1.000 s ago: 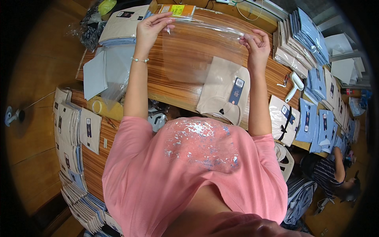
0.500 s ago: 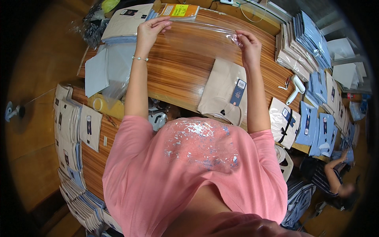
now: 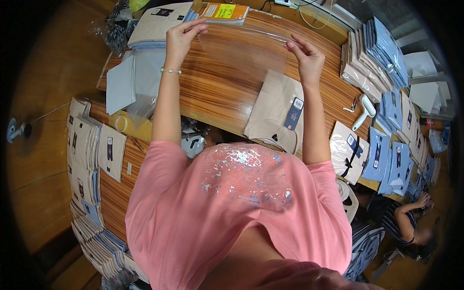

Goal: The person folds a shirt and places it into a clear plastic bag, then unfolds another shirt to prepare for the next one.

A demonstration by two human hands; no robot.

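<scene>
A clear plastic bag (image 3: 237,50) is stretched above the wooden table between my two raised hands. My left hand (image 3: 183,36) pinches one upper corner between thumb and fingers. On the other side, my right hand (image 3: 307,53) grips the opposite corner with thumb and forefinger. A folded beige shirt (image 3: 270,108) with a dark blue tag lies at the table's near edge, by my right forearm. Through the thin film the wood grain shows.
White sheets (image 3: 121,86) lie over clear bags at the left. Stacks of bagged shirts (image 3: 362,63) stand at the right, near a white lint roller (image 3: 364,112). An orange booklet (image 3: 224,12) sits at the back. Another person (image 3: 398,220) works at the lower right.
My right hand has shifted slightly right and its fingers have spread a little. The bag's crumpled right corner now looks smoother, its top edge pulled straighter. My left hand has barely moved.
</scene>
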